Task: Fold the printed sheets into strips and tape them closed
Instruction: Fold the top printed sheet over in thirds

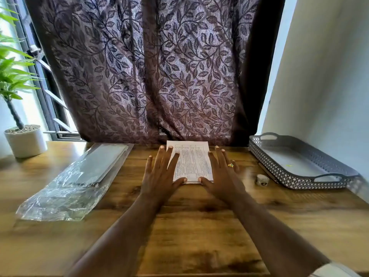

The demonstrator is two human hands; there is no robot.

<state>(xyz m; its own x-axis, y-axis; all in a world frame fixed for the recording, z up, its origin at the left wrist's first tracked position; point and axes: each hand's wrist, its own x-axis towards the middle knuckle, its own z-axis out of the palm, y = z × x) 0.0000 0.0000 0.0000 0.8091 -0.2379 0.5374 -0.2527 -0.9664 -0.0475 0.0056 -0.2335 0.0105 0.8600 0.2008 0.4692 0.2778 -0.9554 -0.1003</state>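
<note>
Your printed sheet (192, 162) lies flat at the table's (199, 226) far middle, long axis pointing away toward the curtain (149, 76), with your left hand (159, 173) and right hand (223, 175) flat, straight-fingered, flanking its long edges (thumbs at the near edge), and the tape roll (262, 179) beside the tray (295, 179) on the right.

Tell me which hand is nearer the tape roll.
Right. The right hand lies on the right edge of the printed sheet, just left of the tape roll; the left hand lies on its far, left edge.
</note>
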